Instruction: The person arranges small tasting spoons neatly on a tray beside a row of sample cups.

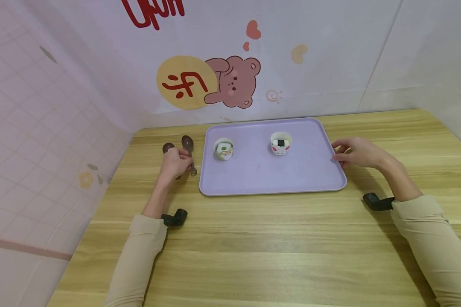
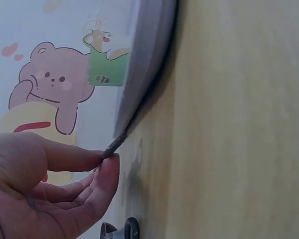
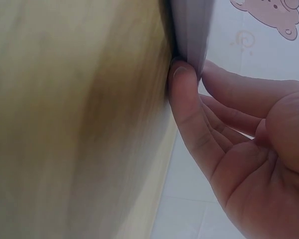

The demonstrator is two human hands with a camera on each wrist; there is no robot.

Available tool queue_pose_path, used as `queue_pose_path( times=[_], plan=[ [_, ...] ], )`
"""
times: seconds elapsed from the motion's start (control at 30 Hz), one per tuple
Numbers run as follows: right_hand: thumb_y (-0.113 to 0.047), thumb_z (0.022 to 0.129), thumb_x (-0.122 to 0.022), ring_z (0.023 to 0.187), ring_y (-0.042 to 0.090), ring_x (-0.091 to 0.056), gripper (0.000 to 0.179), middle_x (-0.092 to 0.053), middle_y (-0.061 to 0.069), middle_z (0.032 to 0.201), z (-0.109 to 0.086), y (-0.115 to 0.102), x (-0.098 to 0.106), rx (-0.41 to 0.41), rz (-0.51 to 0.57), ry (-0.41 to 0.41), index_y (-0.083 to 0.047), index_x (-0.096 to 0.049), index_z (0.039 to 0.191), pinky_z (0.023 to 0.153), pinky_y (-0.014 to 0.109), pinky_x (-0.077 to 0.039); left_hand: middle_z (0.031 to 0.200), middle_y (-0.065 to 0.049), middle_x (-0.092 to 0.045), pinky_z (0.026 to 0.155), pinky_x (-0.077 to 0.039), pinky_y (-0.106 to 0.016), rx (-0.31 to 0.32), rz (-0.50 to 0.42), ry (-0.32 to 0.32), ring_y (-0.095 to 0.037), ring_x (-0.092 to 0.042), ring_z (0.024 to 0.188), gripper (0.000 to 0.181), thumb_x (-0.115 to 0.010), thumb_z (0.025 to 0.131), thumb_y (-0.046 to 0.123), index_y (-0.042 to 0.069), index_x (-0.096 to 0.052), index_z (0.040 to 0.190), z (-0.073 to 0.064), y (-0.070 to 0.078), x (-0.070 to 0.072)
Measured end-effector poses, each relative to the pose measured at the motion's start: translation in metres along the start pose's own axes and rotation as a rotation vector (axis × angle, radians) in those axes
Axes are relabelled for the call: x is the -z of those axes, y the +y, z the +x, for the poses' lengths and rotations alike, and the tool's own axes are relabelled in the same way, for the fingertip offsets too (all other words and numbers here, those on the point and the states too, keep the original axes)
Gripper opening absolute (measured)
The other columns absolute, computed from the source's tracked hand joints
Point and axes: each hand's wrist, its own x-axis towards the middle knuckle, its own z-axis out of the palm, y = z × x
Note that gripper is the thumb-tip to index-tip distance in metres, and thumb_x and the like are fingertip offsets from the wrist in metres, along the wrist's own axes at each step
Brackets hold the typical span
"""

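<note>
My left hand (image 1: pixel 174 163) pinches the handle of a brown spoon (image 1: pixel 187 142) between thumb and index finger, left of the tray. In the left wrist view the pinched spoon handle (image 2: pixel 114 146) shows edge-on. A second brown spoon (image 1: pixel 167 147) lies partly hidden under that hand. My right hand (image 1: pixel 361 152) grips the right rim of a lilac tray (image 1: pixel 246 179), thumb above and a finger below, as the right wrist view shows. On the tray stand a paper cup (image 1: pixel 224 157) holding a white piece with a green dot and another cup (image 1: pixel 280 150) holding a white piece with a black band.
The wooden table (image 1: pixel 253 238) meets a pale wall sheet (image 1: pixel 330 55) with a printed bear (image 1: pixel 236 83) behind the tray. Another pale sheet (image 1: pixel 42 128) bounds the left side. Black wrist-worn devices (image 1: pixel 175 218) stick out beside both forearms.
</note>
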Motion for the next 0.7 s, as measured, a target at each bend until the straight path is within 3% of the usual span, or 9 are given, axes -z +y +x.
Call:
queue_pose_path(
  times=[0.17,0.5,0.7],
  plan=[
    [-0.001,0.095,-0.067,0.07,0.019,-0.07,0.041,-0.07,0.02,0.096,0.001,0.001,-0.001,0.004,0.001,0.003,0.018,-0.052,0.128,0.063,0.028,-0.061,0.106,-0.025,-0.07,0.059,-0.054,-0.016,0.007,-0.036,-0.001,-0.023,-0.07,0.079,0.03,-0.063,0.095,0.004,-0.012,-0.06,0.12,-0.001,0.003,0.001],
    [-0.002,0.096,-0.067,0.07,0.02,-0.07,0.041,-0.07,0.021,0.096,0.001,0.002,0.0,0.005,-0.012,-0.004,0.019,-0.051,0.127,0.062,0.029,-0.06,0.107,-0.026,-0.069,0.075,-0.063,-0.033,-0.017,-0.09,0.006,-0.011,-0.066,0.069,0.031,-0.06,0.095,0.004,-0.012,-0.061,0.121,-0.002,0.012,0.004],
    [-0.001,0.096,-0.066,0.07,0.021,-0.07,0.041,-0.07,0.021,0.096,0.001,0.0,-0.001,-0.002,-0.02,-0.008,0.02,-0.05,0.128,0.062,0.029,-0.06,0.11,-0.027,-0.068,0.076,-0.062,-0.029,-0.016,-0.146,-0.006,-0.01,-0.064,0.07,0.032,-0.06,0.096,0.003,-0.013,-0.06,0.123,-0.005,0.02,0.005]
  ],
)
